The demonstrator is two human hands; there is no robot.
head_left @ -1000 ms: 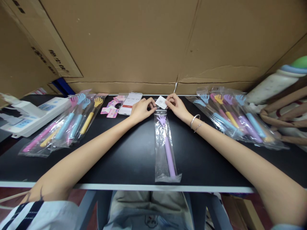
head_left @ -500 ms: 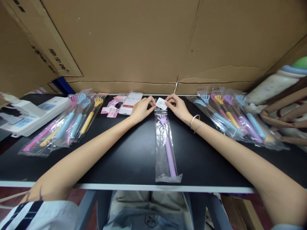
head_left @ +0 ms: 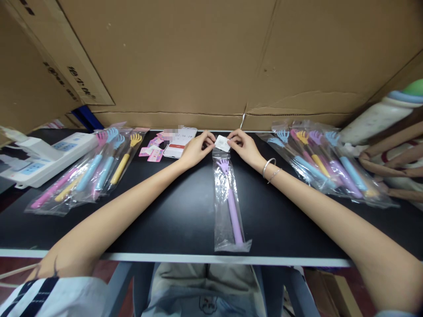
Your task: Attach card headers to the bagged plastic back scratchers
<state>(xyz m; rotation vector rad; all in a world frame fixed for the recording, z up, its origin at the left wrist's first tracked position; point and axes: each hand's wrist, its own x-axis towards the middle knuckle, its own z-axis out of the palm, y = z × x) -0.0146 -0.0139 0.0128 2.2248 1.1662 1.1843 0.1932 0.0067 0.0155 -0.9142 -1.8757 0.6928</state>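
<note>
A purple hand-shaped back scratcher point(head_left: 231, 207) lies in a clear plastic bag point(head_left: 220, 220) down the middle of the black table point(head_left: 172, 215). At the bag's far end is a small white card point(head_left: 222, 143). My left hand point(head_left: 195, 149) pinches the card's left side with curled fingers. My right hand point(head_left: 243, 146), with bracelets on its wrist, pinches the card's right side.
A pile of bagged scratchers point(head_left: 92, 169) lies at the left, another pile point(head_left: 319, 160) at the right. A phone point(head_left: 178, 141) and pink cards point(head_left: 152, 152) sit behind my left hand. A white power strip point(head_left: 42, 158) is far left, cardboard point(head_left: 211, 57) behind, a bottle point(head_left: 380, 114) at the right.
Both hands stay on the white card with only slight finger shifts. The bag has barely moved.
</note>
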